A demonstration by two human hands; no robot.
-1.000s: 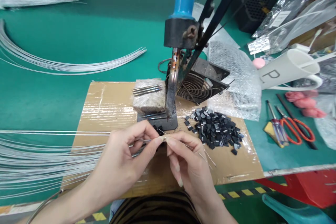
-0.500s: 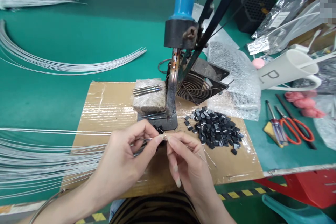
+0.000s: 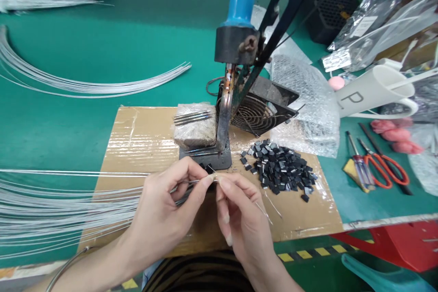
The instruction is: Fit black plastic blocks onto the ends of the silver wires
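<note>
Above the cardboard, the fingertips of my left hand (image 3: 167, 205) and my right hand (image 3: 244, 205) meet in a pinch. Between them is thin white wire; the exact point of contact is too small to make out. A pair of long white wires (image 3: 75, 173) runs in from the left to my left hand, above a wide bundle of similar wires (image 3: 68, 212). Thin wire ends (image 3: 263, 212) stick out past my right hand. Just behind my fingertips lie small black pieces (image 3: 206, 167), partly hidden. A heap of small black rectangular pieces (image 3: 285, 166) lies right of my right hand.
Over the cardboard (image 3: 137, 141) hangs a blue-bodied tool (image 3: 241, 0) with a bent metal tube (image 3: 226, 105). Beside it are a wrapped block (image 3: 195, 134) with metal rods and a black fan (image 3: 260, 112). Scissors (image 3: 379, 169), a screwdriver (image 3: 359, 159) and a mug (image 3: 372, 91) sit right.
Both hands stay pinched at nearly the same spot. My right hand's lower fingers and wrist have shifted slightly left, and the wire ends beside it show more.
</note>
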